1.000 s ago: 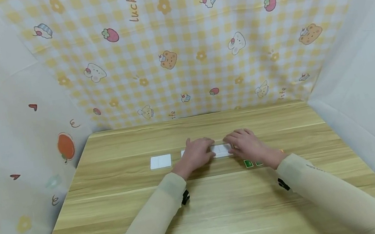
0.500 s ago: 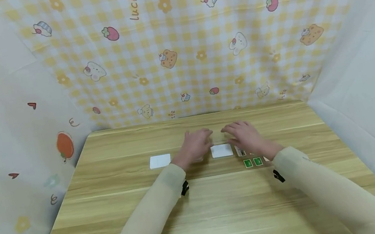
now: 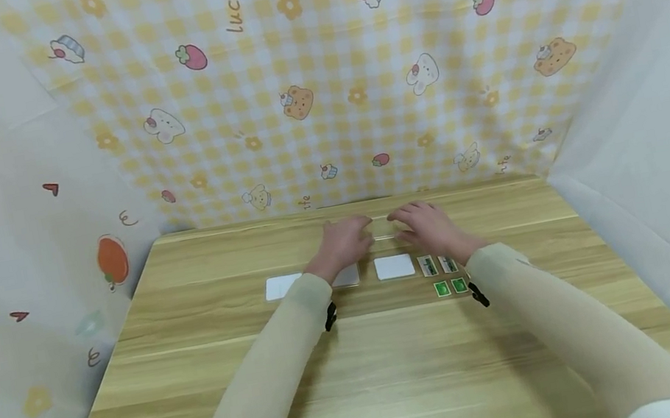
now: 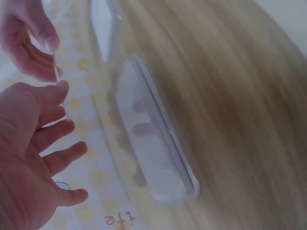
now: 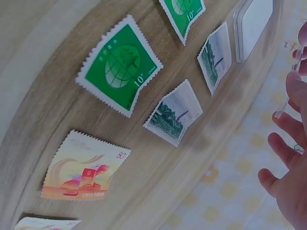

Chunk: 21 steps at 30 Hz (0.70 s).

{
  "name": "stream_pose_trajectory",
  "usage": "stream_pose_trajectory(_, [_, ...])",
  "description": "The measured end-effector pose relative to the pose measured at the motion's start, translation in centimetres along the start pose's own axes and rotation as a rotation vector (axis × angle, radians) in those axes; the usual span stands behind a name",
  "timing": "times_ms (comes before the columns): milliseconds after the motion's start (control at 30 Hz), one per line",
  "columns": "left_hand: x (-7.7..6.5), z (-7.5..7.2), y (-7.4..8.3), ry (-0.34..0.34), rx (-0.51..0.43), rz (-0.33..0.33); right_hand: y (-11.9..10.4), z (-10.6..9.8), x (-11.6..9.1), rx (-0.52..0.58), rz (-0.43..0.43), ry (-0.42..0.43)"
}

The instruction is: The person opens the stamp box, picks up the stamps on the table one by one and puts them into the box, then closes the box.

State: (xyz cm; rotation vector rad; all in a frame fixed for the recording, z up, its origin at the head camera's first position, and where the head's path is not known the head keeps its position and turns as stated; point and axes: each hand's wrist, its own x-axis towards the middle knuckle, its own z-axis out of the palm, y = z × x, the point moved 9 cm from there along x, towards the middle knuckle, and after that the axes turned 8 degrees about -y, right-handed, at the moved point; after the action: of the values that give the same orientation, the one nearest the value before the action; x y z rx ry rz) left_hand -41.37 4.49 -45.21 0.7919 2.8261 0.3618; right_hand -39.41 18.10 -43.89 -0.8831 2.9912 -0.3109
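Note:
Between them, both hands hold a thin clear plastic lid (image 3: 384, 237) by its two ends, beyond the row of cases. My left hand (image 3: 344, 242) pinches the left end, and my right hand (image 3: 427, 226) pinches the right end. In the left wrist view the lid shows as a thin pale edge at the fingertips. Nearer me lies a white-filled flat case (image 3: 395, 267) without a cover over it. Another flat case (image 4: 153, 139), with a clear rim, lies below the left hand. A third white case (image 3: 281, 287) is farther left, partly behind the left forearm.
Right of the cases lie postage stamps: two landscape stamps (image 3: 437, 265) above two green globe stamps (image 5: 122, 67). An orange-and-cream stamp (image 5: 86, 165) and part of another lie beyond, hidden by the right arm in the head view. A checked cloth (image 3: 334, 127) hangs behind the wooden table (image 3: 406, 383).
Both hands have lifted the clear lid off the case between them and moved it away from me, toward the back cloth. The white case stays in place, and more stamps are uncovered.

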Motion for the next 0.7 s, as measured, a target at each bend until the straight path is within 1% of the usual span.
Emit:
stream_pose_trajectory(167, [0.7,0.4,-1.0,-0.003,0.030,-0.007,0.5,0.6,0.7,0.006,0.033,-0.036])
stream_pose_trajectory(300, [1.5,1.0,-1.6,-0.014,0.046,-0.017,0.9,1.2,1.2,0.004,0.037,-0.059])
stream_pose_trajectory(500, [2.2,1.8,-1.2,-0.018,0.006,0.011,1.8,2.3,1.2,-0.002,0.068,-0.111])
stream_pose_trajectory(700, [2.3,2.1,-1.5,0.007,-0.020,-0.012,1.6,2.4,1.6,0.014,0.054,-0.121])
